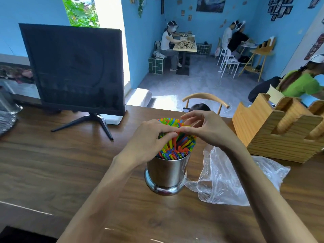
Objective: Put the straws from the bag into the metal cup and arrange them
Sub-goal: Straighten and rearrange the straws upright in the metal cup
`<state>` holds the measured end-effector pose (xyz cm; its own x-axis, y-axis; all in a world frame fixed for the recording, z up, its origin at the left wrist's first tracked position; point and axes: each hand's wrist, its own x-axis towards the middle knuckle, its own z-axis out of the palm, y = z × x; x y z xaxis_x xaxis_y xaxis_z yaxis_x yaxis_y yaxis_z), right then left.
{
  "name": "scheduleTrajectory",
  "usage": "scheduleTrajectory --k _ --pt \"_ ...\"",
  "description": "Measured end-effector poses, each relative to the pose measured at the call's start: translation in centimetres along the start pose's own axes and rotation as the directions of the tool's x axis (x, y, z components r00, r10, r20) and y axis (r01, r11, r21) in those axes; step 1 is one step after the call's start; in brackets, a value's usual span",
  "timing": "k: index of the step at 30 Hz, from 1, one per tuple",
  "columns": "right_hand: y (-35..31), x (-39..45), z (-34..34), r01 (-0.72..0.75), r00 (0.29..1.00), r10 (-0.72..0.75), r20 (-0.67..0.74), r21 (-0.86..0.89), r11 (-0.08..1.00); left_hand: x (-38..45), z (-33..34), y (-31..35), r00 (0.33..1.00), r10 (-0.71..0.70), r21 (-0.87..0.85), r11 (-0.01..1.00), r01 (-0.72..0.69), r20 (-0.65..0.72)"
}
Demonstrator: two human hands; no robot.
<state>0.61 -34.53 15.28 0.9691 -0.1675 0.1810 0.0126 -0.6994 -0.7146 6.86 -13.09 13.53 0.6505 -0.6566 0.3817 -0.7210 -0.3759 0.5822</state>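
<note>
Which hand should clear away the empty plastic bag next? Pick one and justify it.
Probably the right hand: the plastic bag lies right of the metal cup, under that forearm. The left hand would have to cross the straws.

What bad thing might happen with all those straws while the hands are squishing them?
1. The metal cup is packed with colourful straws leaning at different angles; both the left hand and the right hand press on their tops, so some might bend or pop out onto the table.
2. A sideways push could tip the cup.
3. The plastic bag lies against the cup's base and might slide or snag.
</note>
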Motion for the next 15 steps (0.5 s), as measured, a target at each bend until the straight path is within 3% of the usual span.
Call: scheduleTrajectory --k 7,15 --pt "-0.2 0.6 -1.4 -0.1 0.97 0.055 0.236 0.18 0.979 0.0 -0.2 0.3 0.995 -0.068 -0.094 0.994 0.061 -0.072" --pt "-0.9 0.4 -0.7 0.061 0.998 -0.06 -0.011 0.127 0.99 0.2 0.0 0.6 0.985 -0.059 -0.074 0.996 0.048 -0.16"
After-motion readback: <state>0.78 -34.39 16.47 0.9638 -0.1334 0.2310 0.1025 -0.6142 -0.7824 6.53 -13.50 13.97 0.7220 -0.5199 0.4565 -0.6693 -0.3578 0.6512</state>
